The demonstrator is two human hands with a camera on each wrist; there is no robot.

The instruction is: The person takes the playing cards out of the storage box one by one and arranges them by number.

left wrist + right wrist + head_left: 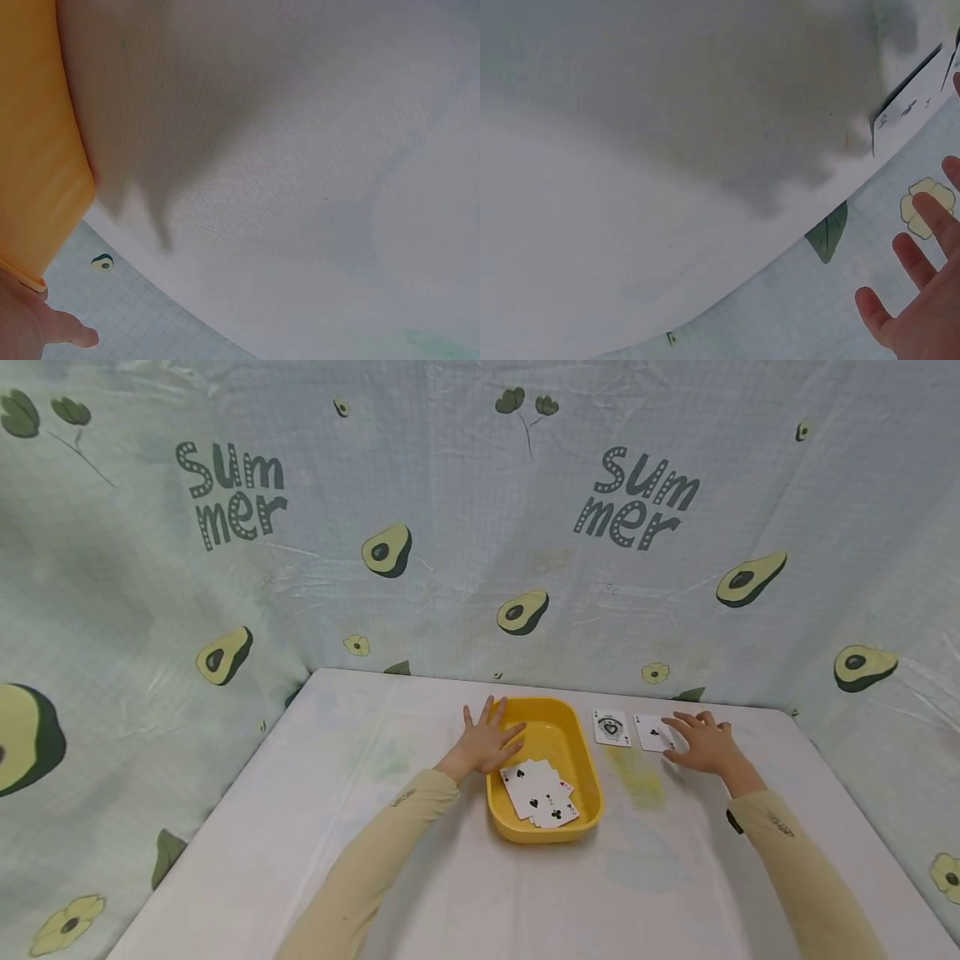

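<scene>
Your left hand [482, 745] rests at the far left side of a yellow, rounded rectangular, plastic-looking bin [597, 797], its fingers spread over the rim; its grip is apart and clamped on nothing. In the left wrist view the bin's smooth outer wall fills the left edge, with part of that hand below it. Inside the bin, at the end nearer you, lies a loose, overlapping pile of white paper playing cards [534, 793], face up, showing black spades and clubs and some red corner marks. Your right hand [703, 745] is well apart from the bin, over the right part of a white playing card with a black club at its centre [651, 733]. That grip is apart too, the fingers spread; you cannot tell from these views whether a fingertip touches the card. Just left of this card, across a narrow gap, a white playing card with a large ornate black emblem [612, 727] lies face up, between it and the bin. Everything sits on a whitish cloth-covered surface [480, 902]. You wear beige long sleeves [390, 839], and behind the surface hangs a pale cloth backdrop [450, 468] printed with avocados and flowers.
</scene>
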